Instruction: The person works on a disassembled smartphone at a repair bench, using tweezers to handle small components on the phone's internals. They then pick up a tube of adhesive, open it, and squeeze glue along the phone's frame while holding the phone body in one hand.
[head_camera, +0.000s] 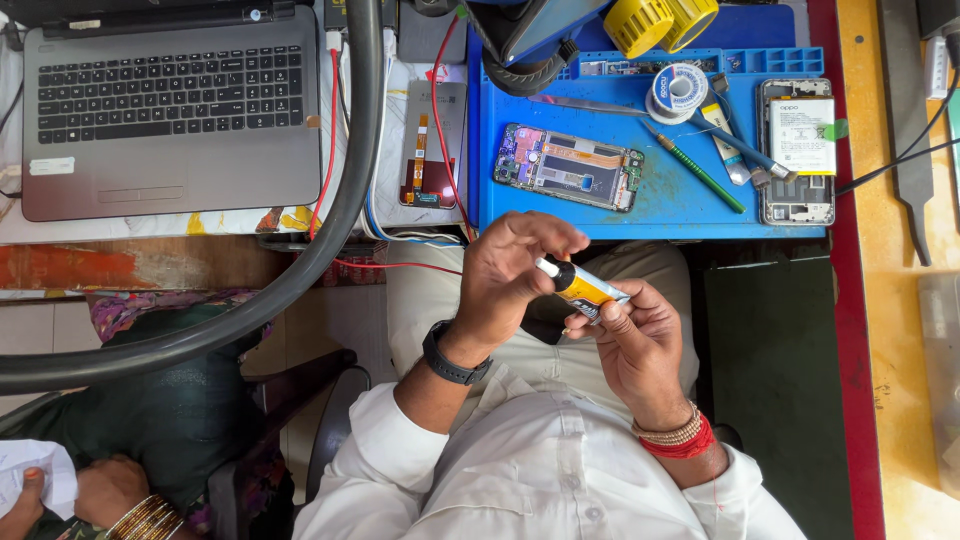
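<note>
My right hand (640, 345) grips a small glue tube (583, 289) with a yellow and black body, held over my lap. My left hand (512, 268) pinches the tube's white nozzle end between thumb and fingers. A black watch sits on my left wrist, red thread and beads on my right. Just beyond my hands, on the blue work mat (680, 205), lies an opened phone frame (568, 166) with its circuit board showing. A second opened phone (797, 150) with a white battery lies at the mat's right end.
A solder spool (678, 88), a green-handled tool (697, 168), tweezers and yellow tape rolls (660, 20) crowd the mat's far side. A grey laptop (170, 110) sits at left, a phone screen part (432, 145) beside it. Another person's hand (110, 490) with bangles shows at lower left.
</note>
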